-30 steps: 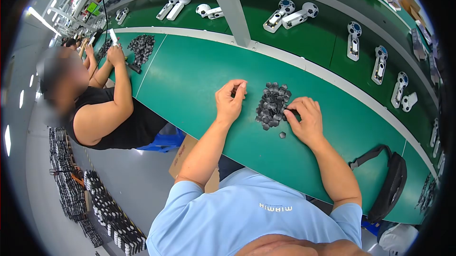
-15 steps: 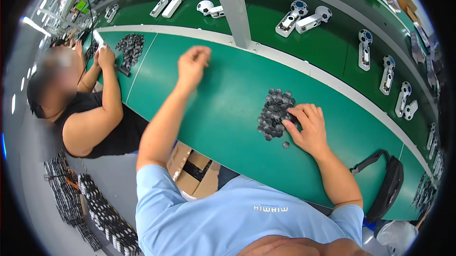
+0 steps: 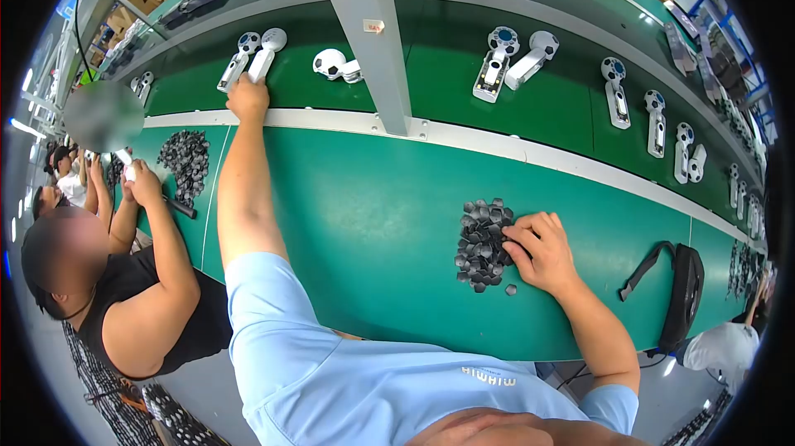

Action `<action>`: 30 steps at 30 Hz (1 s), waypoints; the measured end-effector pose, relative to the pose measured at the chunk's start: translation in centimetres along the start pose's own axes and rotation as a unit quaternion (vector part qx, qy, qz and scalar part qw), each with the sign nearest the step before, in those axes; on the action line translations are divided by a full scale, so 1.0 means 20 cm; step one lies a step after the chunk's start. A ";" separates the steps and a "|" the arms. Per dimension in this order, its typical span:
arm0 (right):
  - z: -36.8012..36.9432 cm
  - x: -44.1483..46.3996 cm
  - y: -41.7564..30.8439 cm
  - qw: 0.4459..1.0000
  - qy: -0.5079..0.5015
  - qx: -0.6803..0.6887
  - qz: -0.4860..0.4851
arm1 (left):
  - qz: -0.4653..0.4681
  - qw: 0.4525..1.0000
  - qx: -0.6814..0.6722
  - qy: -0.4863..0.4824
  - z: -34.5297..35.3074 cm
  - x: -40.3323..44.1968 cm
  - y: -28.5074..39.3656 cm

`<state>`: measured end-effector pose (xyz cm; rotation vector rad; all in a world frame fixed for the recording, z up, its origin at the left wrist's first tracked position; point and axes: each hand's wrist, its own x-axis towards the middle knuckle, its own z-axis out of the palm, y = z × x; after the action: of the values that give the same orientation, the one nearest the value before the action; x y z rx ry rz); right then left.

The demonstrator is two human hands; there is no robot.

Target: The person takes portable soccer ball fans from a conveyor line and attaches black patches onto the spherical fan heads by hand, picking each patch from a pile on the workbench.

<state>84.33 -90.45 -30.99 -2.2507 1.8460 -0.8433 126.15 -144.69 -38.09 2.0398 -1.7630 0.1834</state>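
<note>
My left hand (image 3: 248, 100) is stretched far forward over the belt's edge, its fingers closed round the lower end of a white fan-like device (image 3: 263, 63) with a round head. Beside that lies a similar device with a football-patterned head (image 3: 248, 42). At the right edge of a heap of black pentagon pieces (image 3: 484, 249), my right hand (image 3: 542, 254) has its thumb and forefinger drawn together on a piece; the fingertips partly hide it. One loose pentagon piece (image 3: 511, 289) lies just below the heap.
A grey post (image 3: 360, 32) rises between the green table (image 3: 373, 222) and the belt (image 3: 447, 48). More football-patterned devices (image 3: 614, 94) lie along the belt. A black waist bag (image 3: 683, 297) is at right. To my left, a co-worker (image 3: 157, 297) holds a white part near another black heap (image 3: 184, 166).
My left hand has gone from above the table forward to the white device on the belt. My right thumb and forefinger have come closer together at the heap. The view has tilted up.
</note>
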 end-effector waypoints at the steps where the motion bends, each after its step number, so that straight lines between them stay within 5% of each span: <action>1: 0.01 0.00 -0.01 1.000 0.005 0.002 0.004 | -0.002 0.999 -0.035 -0.011 0.00 0.02 -0.02; 3: 0.04 0.02 -0.01 1.000 0.019 0.005 0.005 | -0.004 0.997 -0.074 -0.019 -0.02 0.05 -0.06; 4: 0.05 0.02 -0.02 1.000 0.022 0.003 0.003 | -0.084 0.950 -0.286 -0.097 -0.04 0.05 -0.09; 6: 0.07 0.02 -0.03 0.999 0.036 0.006 0.002 | -0.224 0.693 -0.646 -0.228 -0.14 -0.02 -0.19; 8: 0.09 0.04 -0.03 0.999 0.050 0.008 -0.015 | -0.093 0.575 -0.776 -0.240 -0.28 -0.24 -0.27; 10: 0.10 0.04 -0.04 0.998 0.060 0.006 -0.020 | -0.035 0.492 -0.831 -0.259 -0.71 -0.65 -0.13; 12: 0.11 0.03 -0.05 0.998 0.057 0.012 -0.029 | -0.015 0.470 -0.836 -0.282 -1.01 -0.98 -0.03; 13: 0.12 0.05 -0.05 0.997 0.065 0.008 -0.038 | -0.019 0.474 -0.836 -0.275 -1.09 -1.07 0.00; 15: 0.12 0.04 -0.06 0.997 0.070 0.004 -0.046 | -0.077 0.385 -0.849 -0.354 -1.20 -1.27 0.02; 16: 0.15 0.03 -0.06 0.997 0.060 0.006 -0.049 | -0.086 0.384 -0.850 -0.349 -1.20 -1.39 0.02; 18: 0.19 0.02 -0.01 0.991 0.088 0.096 -0.017 | -0.008 0.506 -0.792 -0.341 -1.17 -1.61 0.08; 19: 0.17 0.03 0.00 0.986 0.099 0.130 -0.019 | -0.010 0.500 -0.793 -0.347 -1.19 -1.72 0.13; 21: 0.16 0.00 0.01 0.982 0.110 0.155 0.005 | -0.049 0.397 -0.814 -0.422 -1.28 -1.97 0.26; 23: 0.15 -0.03 0.01 0.849 0.095 0.479 0.203 | -0.065 0.398 -0.792 -0.457 -1.32 -2.15 0.37; 24: 0.14 -0.08 0.00 0.850 0.100 0.473 0.208 | -0.076 0.412 -0.776 -0.472 -1.34 -2.21 0.42; 27: 0.12 -0.17 -0.02 0.726 0.094 0.672 0.112 | -0.072 0.432 -0.758 -0.483 -1.32 -2.34 0.57; 30: 0.06 -0.23 -0.05 0.746 0.091 0.656 0.071 | -0.058 0.454 -0.739 -0.494 -1.29 -2.41 0.66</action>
<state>85.28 -86.27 -33.19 -1.0875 0.7975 -1.6247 109.24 -91.63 -29.92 0.6350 -1.0521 -2.1333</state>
